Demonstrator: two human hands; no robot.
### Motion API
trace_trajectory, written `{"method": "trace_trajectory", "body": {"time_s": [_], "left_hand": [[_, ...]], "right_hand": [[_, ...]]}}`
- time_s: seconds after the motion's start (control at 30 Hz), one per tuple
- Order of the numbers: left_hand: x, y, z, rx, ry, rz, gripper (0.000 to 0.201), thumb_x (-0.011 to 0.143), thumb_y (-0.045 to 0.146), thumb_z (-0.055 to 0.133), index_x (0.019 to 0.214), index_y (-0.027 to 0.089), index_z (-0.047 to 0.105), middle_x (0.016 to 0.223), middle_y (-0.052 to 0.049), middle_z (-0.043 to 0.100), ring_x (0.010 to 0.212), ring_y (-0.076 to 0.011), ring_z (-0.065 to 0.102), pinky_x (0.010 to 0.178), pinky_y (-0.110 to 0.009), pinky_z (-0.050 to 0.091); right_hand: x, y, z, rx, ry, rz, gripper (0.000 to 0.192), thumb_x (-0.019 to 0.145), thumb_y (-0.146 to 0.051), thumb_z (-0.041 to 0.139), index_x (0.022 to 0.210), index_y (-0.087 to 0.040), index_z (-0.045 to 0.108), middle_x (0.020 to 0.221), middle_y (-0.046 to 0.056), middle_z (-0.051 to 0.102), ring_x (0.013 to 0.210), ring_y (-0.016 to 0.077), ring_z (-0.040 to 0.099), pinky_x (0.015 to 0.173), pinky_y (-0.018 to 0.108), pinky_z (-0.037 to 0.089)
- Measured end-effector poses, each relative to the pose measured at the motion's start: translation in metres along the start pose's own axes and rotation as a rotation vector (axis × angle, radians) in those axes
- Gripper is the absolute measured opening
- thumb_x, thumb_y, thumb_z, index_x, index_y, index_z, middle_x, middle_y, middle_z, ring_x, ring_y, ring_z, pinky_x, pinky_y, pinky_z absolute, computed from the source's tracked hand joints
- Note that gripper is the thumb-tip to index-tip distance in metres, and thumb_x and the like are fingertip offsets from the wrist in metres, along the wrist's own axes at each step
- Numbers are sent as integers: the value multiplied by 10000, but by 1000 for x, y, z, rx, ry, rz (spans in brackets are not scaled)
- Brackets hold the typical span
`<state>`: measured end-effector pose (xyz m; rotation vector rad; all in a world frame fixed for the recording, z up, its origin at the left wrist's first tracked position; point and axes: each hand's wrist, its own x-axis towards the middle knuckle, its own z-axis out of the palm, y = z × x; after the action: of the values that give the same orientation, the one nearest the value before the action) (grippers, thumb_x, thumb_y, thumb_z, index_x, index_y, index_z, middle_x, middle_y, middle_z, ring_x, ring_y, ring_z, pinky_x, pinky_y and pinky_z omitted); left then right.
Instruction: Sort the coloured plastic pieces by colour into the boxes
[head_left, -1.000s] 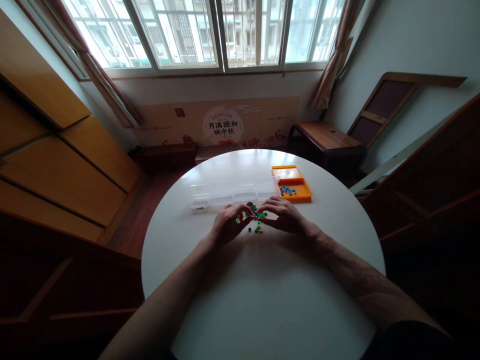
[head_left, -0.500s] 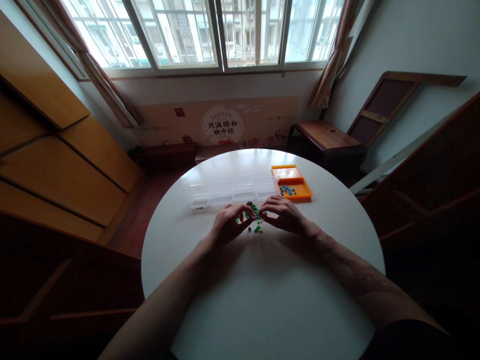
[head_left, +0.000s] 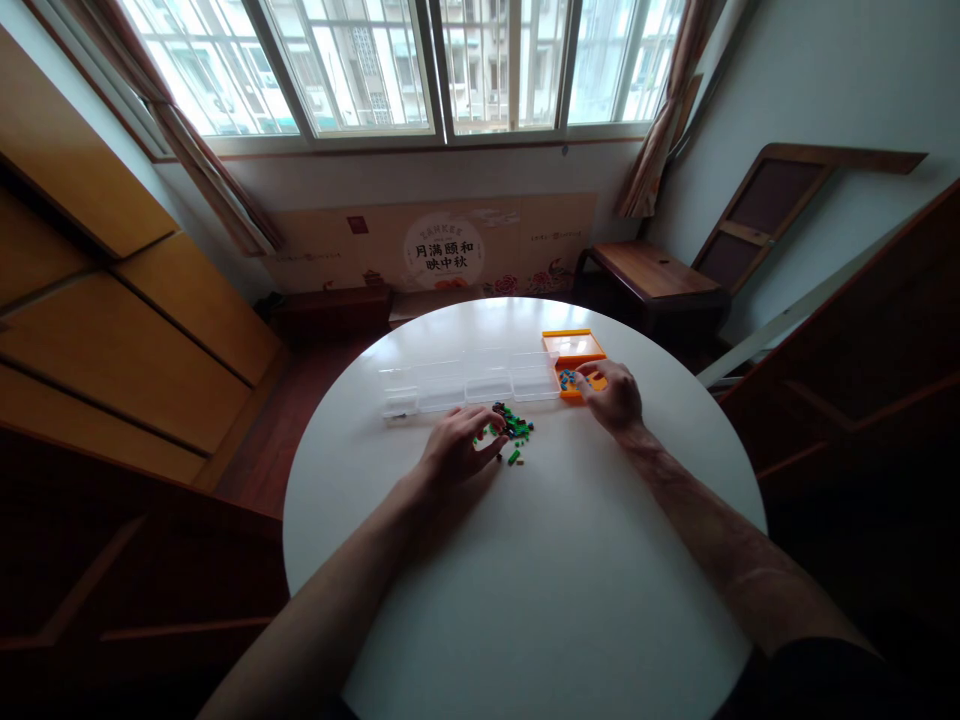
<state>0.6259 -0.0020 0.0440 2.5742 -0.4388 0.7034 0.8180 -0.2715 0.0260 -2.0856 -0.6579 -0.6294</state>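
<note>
A small heap of green, blue and dark little pieces (head_left: 510, 427) lies on the round white table (head_left: 525, 580). My left hand (head_left: 457, 452) rests on the table at the left side of that heap, fingertips touching it. My right hand (head_left: 615, 393) lies over the near compartment of the orange tray (head_left: 574, 347), fingers curled above several blue pieces (head_left: 566, 378) in it. Whether the right hand pinches a piece cannot be made out.
A row of clear plastic boxes (head_left: 465, 382) stands behind the heap, touching the tray. Beyond the table are a low wooden bench (head_left: 649, 272), a printed panel (head_left: 442, 250) under the windows, and wooden cabinets (head_left: 112, 330) on the left.
My right hand has left the heap and moved right and away, over the orange tray. My left hand stayed at the heap.
</note>
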Motion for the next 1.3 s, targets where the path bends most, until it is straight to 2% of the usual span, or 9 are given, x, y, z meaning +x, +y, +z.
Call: {"method": "trace_trajectory", "body": {"time_s": [0.1, 0.23, 0.33, 0.53, 0.9, 1.1, 1.3], "left_hand": [[1, 1, -1, 8, -17, -11, 60, 1015, 320, 747, 1030, 262, 750, 1093, -21, 831, 983, -200, 782, 936, -358, 552], [3, 2, -4, -8, -40, -21, 61, 1020, 295, 736, 1040, 271, 788, 1103, -31, 824, 992, -194, 778, 923, -337, 556], [4, 3, -5, -15, -55, -1, 100, 1036, 278, 715, 1061, 286, 812, 1129, -37, 821, 1032, -198, 777, 943, -341, 553], [4, 1, -6, -30, -99, 55, 149, 1063, 282, 700, 1127, 309, 831, 1207, -46, 812, 1098, -210, 775, 976, -370, 539], [2, -3, -4, 5, -163, 89, 195, 1069, 262, 686, 1192, 334, 819, 1217, -47, 796, 1156, -226, 758, 1001, -380, 533], [3, 0, -6, 6, -158, 65, 129, 1067, 264, 677, 1107, 288, 797, 1221, -52, 789, 1167, -227, 751, 1013, -378, 532], [2, 1, -5, 8, -138, 61, 89, 1038, 253, 705, 1098, 271, 768, 1232, -45, 790, 1150, -220, 758, 1022, -382, 539]], "right_hand": [[-3, -10, 1, 95, -135, -174, 82, 994, -298, 716, 982, -237, 770, 988, 87, 776, 940, 307, 683, 922, 501, 579], [-10, -34, -2, 210, -421, -472, 105, 990, -228, 745, 1066, -275, 800, 1065, 60, 783, 1022, 275, 707, 965, 469, 596], [-13, -45, -3, 234, -515, -558, 145, 983, -220, 786, 1103, -297, 814, 1098, 53, 788, 1021, 261, 703, 947, 450, 604], [-15, -47, -2, 236, -547, -547, 121, 1035, -249, 766, 1116, -309, 834, 1103, 51, 793, 1032, 248, 693, 909, 420, 605], [-16, -50, -6, 233, -534, -479, 132, 1030, -219, 744, 1046, -310, 837, 1089, 42, 794, 1048, 249, 705, 977, 439, 615], [-15, -51, -4, 228, -535, -496, 98, 1047, -269, 743, 1014, -302, 829, 1076, 47, 796, 1025, 249, 702, 941, 436, 613], [-11, -41, 0, 192, -481, -521, 105, 1025, -202, 727, 1000, -274, 800, 1076, 52, 791, 1005, 253, 707, 979, 464, 592]]}}
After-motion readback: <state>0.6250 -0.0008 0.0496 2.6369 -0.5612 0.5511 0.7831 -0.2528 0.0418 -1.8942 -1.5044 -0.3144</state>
